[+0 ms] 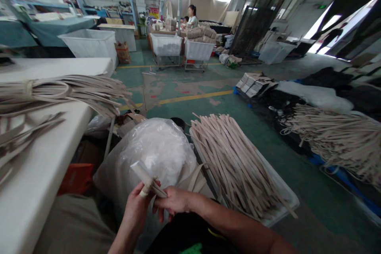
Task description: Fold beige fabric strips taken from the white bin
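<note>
My left hand [137, 206] is closed around a pale, stick-like tool [141, 171] with beige material wrapped near its lower end. Its whitish end points up and to the left. Close beside it, my right hand [176, 200] has its fingers closed on a narrow beige strip [160, 191] that runs out from the tool. Both hands are in front of a clear plastic bag [160, 143] filled with something white and fluffy. To the right, long beige strips [229, 154] lie heaped in a white tray [290, 202]. Fingers cover part of the tool.
A white table [59, 139] on the left carries a tied bundle of beige strips [89, 89]. An orange bag [76, 178] sits beneath it. More strips [336, 139] are piled at right. White carts [166, 45] and a person [193, 18] are farther back.
</note>
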Tool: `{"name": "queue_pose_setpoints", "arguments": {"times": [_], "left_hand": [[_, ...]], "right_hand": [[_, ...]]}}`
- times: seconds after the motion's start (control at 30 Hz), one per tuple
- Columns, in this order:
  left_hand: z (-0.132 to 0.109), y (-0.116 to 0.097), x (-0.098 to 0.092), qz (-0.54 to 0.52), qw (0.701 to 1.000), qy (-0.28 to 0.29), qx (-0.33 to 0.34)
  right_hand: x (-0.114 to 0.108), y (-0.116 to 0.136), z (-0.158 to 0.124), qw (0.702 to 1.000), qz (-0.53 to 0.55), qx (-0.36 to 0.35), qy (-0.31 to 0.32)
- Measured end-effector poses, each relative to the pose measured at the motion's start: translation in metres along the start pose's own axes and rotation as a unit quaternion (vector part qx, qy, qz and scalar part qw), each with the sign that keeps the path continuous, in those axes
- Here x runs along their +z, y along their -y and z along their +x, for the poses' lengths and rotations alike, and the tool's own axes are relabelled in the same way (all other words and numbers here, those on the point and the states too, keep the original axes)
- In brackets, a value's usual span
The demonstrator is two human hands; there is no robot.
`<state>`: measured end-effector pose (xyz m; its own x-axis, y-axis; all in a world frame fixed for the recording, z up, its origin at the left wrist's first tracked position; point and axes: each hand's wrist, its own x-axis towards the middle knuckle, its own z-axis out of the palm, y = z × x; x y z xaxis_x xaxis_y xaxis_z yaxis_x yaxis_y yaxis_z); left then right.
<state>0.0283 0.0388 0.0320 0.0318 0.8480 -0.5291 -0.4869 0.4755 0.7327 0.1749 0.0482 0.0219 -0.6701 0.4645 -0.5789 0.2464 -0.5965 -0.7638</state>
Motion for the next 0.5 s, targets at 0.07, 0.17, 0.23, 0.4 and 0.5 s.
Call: {"name": "queue_pose_setpoints", "arguments": {"times": [0.07,0.17,0.23,0.4,0.5], "left_hand": [[0.001,0.001,0.0,-0.014,1.0,-0.018,0.001],[0.004,-0.001,-0.003,-0.055,0.997,-0.058,0.005],[0.006,-0.004,-0.006,-0.087,0.993,-0.081,0.003],[0.012,-0.016,-0.013,-0.141,0.981,-0.136,0.011],[0.012,-0.019,-0.014,-0.141,0.978,-0.15,0.027]], "right_hand": [[0.001,0.005,-0.003,1.0,-0.025,-0.01,-0.011],[-0.001,0.007,-0.009,0.995,-0.08,-0.029,-0.042],[-0.005,0.005,-0.013,0.989,-0.124,-0.038,-0.07],[-0.016,0.003,-0.023,0.98,-0.16,-0.059,-0.107],[-0.018,0.008,-0.028,0.977,-0.161,-0.068,-0.123]]}}
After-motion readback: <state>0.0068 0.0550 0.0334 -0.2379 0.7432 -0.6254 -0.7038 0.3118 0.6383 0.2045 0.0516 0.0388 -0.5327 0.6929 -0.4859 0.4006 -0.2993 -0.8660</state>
